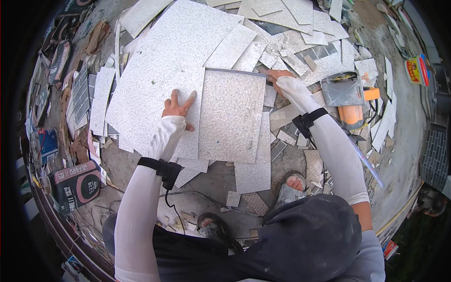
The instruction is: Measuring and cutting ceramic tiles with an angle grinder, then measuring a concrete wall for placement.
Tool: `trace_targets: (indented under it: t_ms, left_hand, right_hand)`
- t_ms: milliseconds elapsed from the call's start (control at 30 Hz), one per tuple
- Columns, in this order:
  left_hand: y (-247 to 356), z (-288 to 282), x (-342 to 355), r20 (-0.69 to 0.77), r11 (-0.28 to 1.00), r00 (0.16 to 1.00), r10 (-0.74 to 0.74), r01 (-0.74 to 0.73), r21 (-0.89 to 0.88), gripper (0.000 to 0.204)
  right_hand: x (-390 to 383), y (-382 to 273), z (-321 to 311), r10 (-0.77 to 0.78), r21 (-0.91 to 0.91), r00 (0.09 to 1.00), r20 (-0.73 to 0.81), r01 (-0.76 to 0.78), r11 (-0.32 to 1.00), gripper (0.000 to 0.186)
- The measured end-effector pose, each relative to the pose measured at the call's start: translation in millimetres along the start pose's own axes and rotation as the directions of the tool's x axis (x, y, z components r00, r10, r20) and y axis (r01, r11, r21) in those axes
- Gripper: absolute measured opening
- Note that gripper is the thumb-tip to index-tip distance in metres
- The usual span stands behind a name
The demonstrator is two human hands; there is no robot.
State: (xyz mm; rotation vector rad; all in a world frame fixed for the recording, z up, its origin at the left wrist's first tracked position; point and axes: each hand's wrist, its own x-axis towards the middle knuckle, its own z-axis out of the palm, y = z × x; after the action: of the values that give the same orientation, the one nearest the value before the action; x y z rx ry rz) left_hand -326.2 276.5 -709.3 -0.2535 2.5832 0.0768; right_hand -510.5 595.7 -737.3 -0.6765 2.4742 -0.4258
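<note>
My left hand (177, 107) lies with fingers spread on a large white speckled tile (155, 70). Close to its right side is a smaller, rougher cream-coloured tile (231, 115), whose left edge meets or overlaps the large one; I cannot tell which. A thin dark strip (235, 71) runs along the far edge of this smaller tile. At the strip's right end, by the tile's far right corner, my right hand (278, 78) is closed with curled fingers. Something dark shows under those fingers, but most of it is hidden.
An orange power tool (351, 113) with a clear guard (343, 89) rests to the right, beside a pale hose (369, 162). Broken tiles (253, 176) lie around my feet. Printed bags (77, 185) are at the left, and a yellow-and-red bucket (416, 70) is at the far right.
</note>
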Motion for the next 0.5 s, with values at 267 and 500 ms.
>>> trace_targets:
  t_ms: [267,500]
  left_hand:
    - [3.3,-0.3,1.4,0.016,1.0,1.0,-0.006,0.006,0.001,0.122]
    - [-0.1,-1.3,0.0,0.026,1.0,1.0,-0.014,0.014,0.002,0.123]
  right_hand:
    - [0.5,0.5,1.4,0.072,0.067,0.997,-0.001,-0.072,0.995,0.039]
    - [-2.2,-14.7,-5.1,0.162,0.131,0.986,0.047,-0.167,0.977,0.035]
